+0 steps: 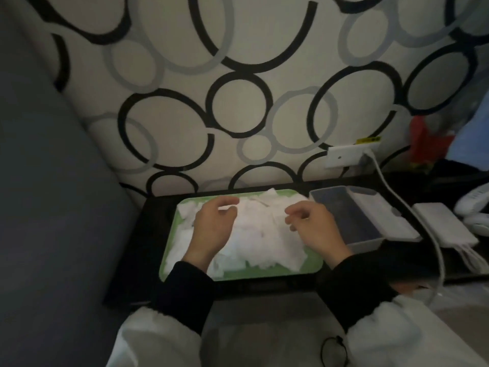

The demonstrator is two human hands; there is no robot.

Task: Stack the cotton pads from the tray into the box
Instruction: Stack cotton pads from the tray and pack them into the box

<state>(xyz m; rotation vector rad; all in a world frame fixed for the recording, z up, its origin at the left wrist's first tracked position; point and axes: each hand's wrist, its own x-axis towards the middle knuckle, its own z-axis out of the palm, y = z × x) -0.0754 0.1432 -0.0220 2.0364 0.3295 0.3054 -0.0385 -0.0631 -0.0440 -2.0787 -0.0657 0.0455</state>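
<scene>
Black table (132, 260) bears cotton pads (264, 242) beneath left hand (214, 226), right hand (315, 229).

Eyeglasses (334, 350), wall socket (344, 154), white cable (381, 172)

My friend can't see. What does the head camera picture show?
A person's left hand and right hand are over a heap of white cotton pads on a green tray. A clear box, seemingly empty, sits to the tray's right.
</scene>
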